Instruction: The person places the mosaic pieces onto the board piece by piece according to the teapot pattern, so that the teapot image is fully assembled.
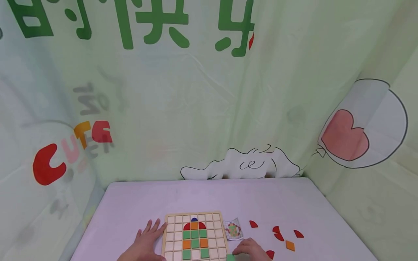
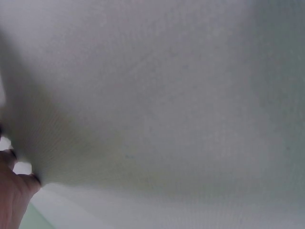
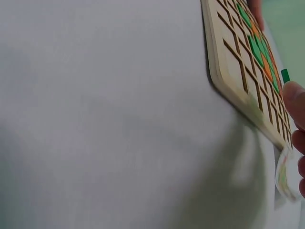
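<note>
A wooden grid board (image 1: 169, 236) lies at the table's front. In its squares sit green tiles, orange tiles, two red quarter-circle pieces and a dark blue round piece (image 1: 194, 219). My left hand (image 1: 147, 242) rests against the board's left edge with fingers spread. Off the board's right side, my right hand (image 1: 250, 248) pinches a green square tile (image 1: 230, 257); the right wrist view shows that tile (image 3: 285, 75) standing out past the thumb. Only part of the left hand (image 2: 15, 198) shows in the left wrist view, where a pale surface fills most of the picture.
A small picture card (image 1: 233, 230) with a coloured pattern lies beside the board's right edge, its corner curled. Farther right, several red quarter-circle pieces (image 1: 298, 233) and an orange diamond (image 1: 290, 245) are scattered on the pale tablecloth (image 1: 137, 203). A printed curtain (image 1: 183, 108) hangs behind.
</note>
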`<state>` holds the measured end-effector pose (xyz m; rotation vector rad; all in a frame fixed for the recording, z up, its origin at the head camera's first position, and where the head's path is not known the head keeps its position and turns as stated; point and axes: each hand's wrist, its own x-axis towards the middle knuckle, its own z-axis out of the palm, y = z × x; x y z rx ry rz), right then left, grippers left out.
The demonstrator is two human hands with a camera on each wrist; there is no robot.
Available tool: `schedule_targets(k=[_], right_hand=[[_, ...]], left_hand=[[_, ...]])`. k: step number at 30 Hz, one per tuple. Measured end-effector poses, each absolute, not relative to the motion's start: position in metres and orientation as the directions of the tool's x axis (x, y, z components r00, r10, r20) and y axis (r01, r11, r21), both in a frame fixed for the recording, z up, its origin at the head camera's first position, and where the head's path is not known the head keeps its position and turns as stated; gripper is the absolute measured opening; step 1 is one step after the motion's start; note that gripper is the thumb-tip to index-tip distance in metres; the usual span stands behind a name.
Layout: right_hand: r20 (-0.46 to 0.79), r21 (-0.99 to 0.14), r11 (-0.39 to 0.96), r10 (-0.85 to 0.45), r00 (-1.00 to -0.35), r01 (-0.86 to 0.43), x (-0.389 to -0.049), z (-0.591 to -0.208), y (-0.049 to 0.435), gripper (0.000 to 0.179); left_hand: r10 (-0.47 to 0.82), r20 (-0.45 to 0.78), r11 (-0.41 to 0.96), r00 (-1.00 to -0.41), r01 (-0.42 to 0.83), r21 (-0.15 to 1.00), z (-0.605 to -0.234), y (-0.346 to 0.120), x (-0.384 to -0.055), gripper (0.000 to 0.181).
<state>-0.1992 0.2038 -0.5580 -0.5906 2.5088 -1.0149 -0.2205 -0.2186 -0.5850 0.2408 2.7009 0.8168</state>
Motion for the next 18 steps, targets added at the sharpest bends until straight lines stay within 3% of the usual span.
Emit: schedule_targets(k=[6,11,18], right_hand=[[-0.118,-0.764,0.584,-0.544,-0.831,-0.274,-0.199,-0.562,0.173,0.031],[-0.010,-0.728,0.546,-0.612,-0.791,-0.414,-0.195,-0.548,0.150,0.027],[0.015,-0.677,0.549,-0.656,-0.754,-0.490,-0.192,-0.544,0.123,0.022]], left_hand=[[0.246,-0.227,0.823,-0.942,0.080,0.562,-0.587,-0.220,-0.221,0.126],[0.241,-0.243,0.820,-0.940,0.063,0.569,-0.587,-0.220,-0.221,0.127],[0.243,-0.231,0.825,-0.942,0.076,0.559,-0.586,-0.220,-0.222,0.125]])
